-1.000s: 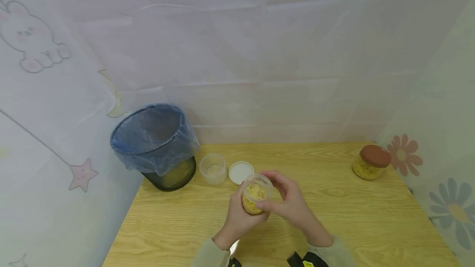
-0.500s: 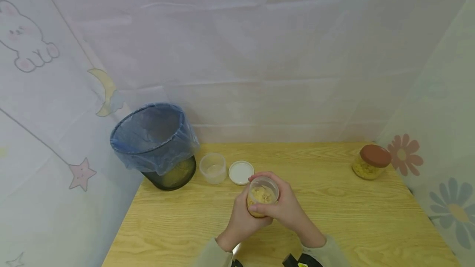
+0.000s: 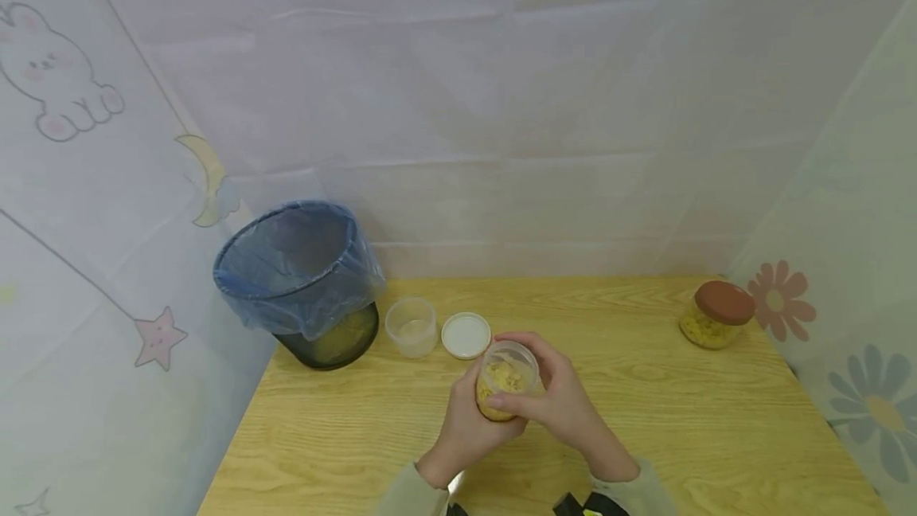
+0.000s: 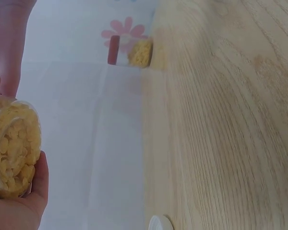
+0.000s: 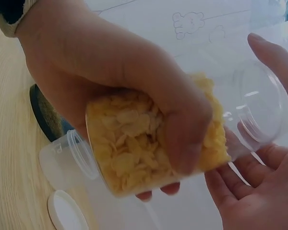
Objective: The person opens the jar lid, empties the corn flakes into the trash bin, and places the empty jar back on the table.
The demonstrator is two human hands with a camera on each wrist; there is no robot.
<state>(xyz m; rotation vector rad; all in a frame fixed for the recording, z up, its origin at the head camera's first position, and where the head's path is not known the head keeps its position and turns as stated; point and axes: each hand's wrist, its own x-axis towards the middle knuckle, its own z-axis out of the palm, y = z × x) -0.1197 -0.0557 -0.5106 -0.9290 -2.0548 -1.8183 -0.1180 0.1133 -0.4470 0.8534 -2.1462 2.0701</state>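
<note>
A clear plastic jar (image 3: 507, 379) of yellow flakes, lidless and tilted, is held above the table in the head view. My left hand (image 3: 466, 416) grips its body; in the right wrist view, the left thumb (image 5: 185, 139) lies across the flakes. Around the jar's mouth is my right hand (image 3: 566, 403), its fingers (image 5: 242, 175) fairly straight on the far side. A gap shows between its raised thumb (image 5: 273, 55) and the rim. The left wrist view shows the flakes (image 4: 17, 148) through the jar's base. A white lid (image 3: 466, 335) lies on the table behind.
An open clear tub (image 3: 411, 327) stands left of the lid. Beside it is a black mesh bin (image 3: 340, 345) with a blue bag liner (image 3: 297, 261). At the back right is a brown-lidded jar (image 3: 716, 315) with yellow contents. Cloth-covered walls (image 3: 458, 142) border the wooden table (image 3: 666, 404).
Since a second ago the jar and my left hand have shifted slightly right. My right hand has come closer around the jar. The last half second shows hardly any movement.
</note>
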